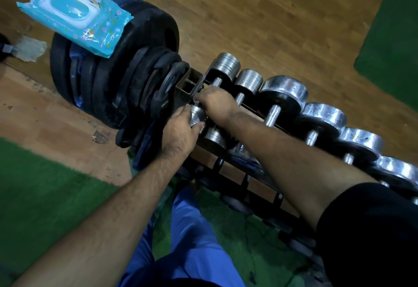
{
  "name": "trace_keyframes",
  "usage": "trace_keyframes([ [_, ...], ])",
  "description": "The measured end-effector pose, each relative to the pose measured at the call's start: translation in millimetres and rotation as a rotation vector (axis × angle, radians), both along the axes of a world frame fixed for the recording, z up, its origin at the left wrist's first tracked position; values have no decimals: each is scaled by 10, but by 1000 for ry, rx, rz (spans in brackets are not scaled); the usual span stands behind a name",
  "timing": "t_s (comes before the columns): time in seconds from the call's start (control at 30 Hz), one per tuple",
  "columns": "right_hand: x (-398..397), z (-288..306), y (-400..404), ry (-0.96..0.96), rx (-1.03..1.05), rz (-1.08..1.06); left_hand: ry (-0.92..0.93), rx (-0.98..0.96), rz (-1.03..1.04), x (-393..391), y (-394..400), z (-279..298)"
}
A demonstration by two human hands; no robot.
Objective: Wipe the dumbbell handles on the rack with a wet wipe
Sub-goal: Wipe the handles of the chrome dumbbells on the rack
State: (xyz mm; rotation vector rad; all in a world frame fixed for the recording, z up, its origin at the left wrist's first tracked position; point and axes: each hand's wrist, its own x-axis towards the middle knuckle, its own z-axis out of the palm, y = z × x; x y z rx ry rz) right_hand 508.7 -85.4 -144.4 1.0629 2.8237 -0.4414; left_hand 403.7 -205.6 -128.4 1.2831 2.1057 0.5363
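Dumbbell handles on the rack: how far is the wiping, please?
Done: the wipes pack lies open on the weight plates. In hand: the left hand grips the head of the first dumbbell while the right hand closes over its handle; no wipe shows there. Left: the other dumbbells along the rack; nothing shows whether any handle is already wiped.

Head camera looks steeply down, close above the rack [237, 173].
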Motion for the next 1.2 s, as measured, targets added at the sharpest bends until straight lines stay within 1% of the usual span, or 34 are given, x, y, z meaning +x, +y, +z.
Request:
trace_keyframes([
  [0.03,17,33,-20,19,-39,38,-1,-5,0,-4,0,-5],
  [0.1,69,123,130,15,-63,21,-7,-4,2,-5,-7,-27],
  [0.2,113,152,398,-42,-11,-32,-6,9,20,14,-27,-37],
  [0.27,24,191,309,-87,-3,35,-8,6,34,30,-33,-22],
  [0.37,-36,252,92,-147,-104,217,12,2,32,69,-38,6],
  [0.43,34,247,142,-128,-93,234,21,6,27,95,-53,4],
  [0.53,129,190,237,-74,18,132,28,5,39,108,-52,-4],
  [0.57,106,186,213,-65,27,121,27,2,45,105,-50,4],
  [0.7,9,232,75,-99,-75,235,38,3,27,119,-52,57],
  [0.77,88,220,177,-49,-57,170,43,-8,13,121,-57,49],
  [0.87,178,76,261,21,43,45,-6,-36,32,72,-27,43],
  [0.9,156,37,219,25,43,59,-30,-43,37,44,-13,44],
  [1.0,197,-17,39,66,14,211,-53,-43,20,-13,16,46],
  [1.03,250,-4,28,87,15,218,-51,-40,20,-19,17,49],
  [1.1,349,12,71,97,43,128,-48,-31,20,-10,12,40],
  [1.17,357,16,78,58,61,-36,-30,-26,20,14,12,45],
  [1.2,318,41,46,70,39,-136,-5,-18,16,24,13,44],
])
